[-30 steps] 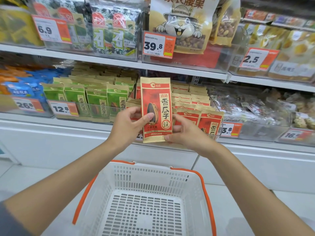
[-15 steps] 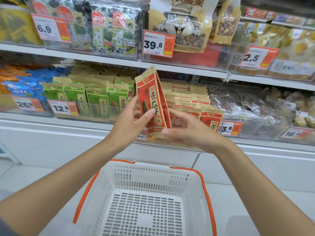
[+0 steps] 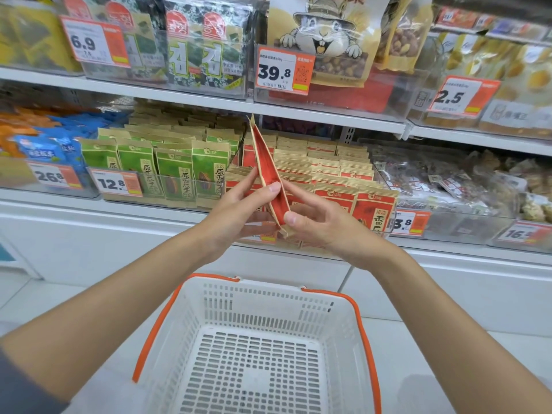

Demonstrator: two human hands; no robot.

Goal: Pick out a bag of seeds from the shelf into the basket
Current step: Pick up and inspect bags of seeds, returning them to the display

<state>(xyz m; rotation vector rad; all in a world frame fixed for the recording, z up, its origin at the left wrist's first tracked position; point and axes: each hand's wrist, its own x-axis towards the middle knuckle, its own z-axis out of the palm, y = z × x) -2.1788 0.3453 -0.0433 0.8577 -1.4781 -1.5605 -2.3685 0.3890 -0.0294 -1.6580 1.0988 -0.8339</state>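
Both forearms reach out over the white basket (image 3: 268, 285), left hand (image 3: 236, 210) and right hand (image 3: 325, 225) pinching the red sunflower-seed bag (image 3: 267, 168) (edge-on, nearly upright) between thumbs and fingers.

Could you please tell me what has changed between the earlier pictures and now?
The red seed bag has been turned from front-on to edge-on towards the camera, its top now leaning left. The left hand and right hand still pinch it between them. The basket stays below, with nothing in it.
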